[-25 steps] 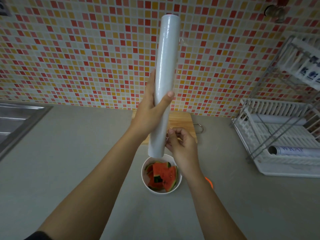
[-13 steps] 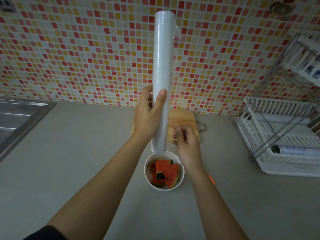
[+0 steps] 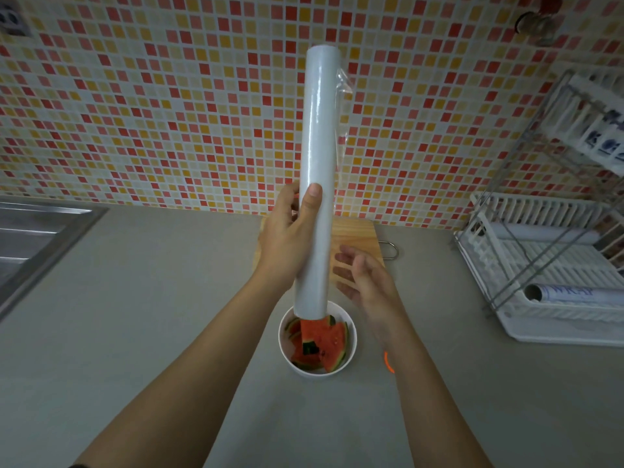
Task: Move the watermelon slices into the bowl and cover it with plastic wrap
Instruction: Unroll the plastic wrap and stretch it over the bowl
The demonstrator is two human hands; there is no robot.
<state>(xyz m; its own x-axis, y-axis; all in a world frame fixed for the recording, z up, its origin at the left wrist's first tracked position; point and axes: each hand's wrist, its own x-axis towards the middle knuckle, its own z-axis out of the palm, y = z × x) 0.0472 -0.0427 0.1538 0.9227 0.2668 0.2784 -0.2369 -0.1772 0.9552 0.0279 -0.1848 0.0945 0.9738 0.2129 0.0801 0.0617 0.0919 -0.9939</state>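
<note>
A white bowl (image 3: 351, 346) on the grey counter holds several red watermelon slices (image 3: 320, 342) with green rind. Above it a long white roll of plastic wrap (image 3: 319, 163) stands nearly upright in the air, with my left hand (image 3: 287, 241) gripping its lower half. A loose flap of clear film (image 3: 342, 96) hangs off the roll's right side near the top. Just right of the roll's lower end is my right hand (image 3: 363, 276), blurred, fingers spread, holding nothing. The roll's bottom end hides the bowl's far rim.
A wooden cutting board (image 3: 358, 238) lies behind the bowl by the tiled wall. At the right stands a white dish rack (image 3: 540, 271) with another wrap roll (image 3: 574, 293) in it. A steel sink (image 3: 30, 238) is at the left. An orange object (image 3: 388, 362) peeks from under my right forearm.
My right hand has gone from pinched fingers at the roll's lower edge to open and spread. The roll sits lower in view and the film flap near its top shows more.
</note>
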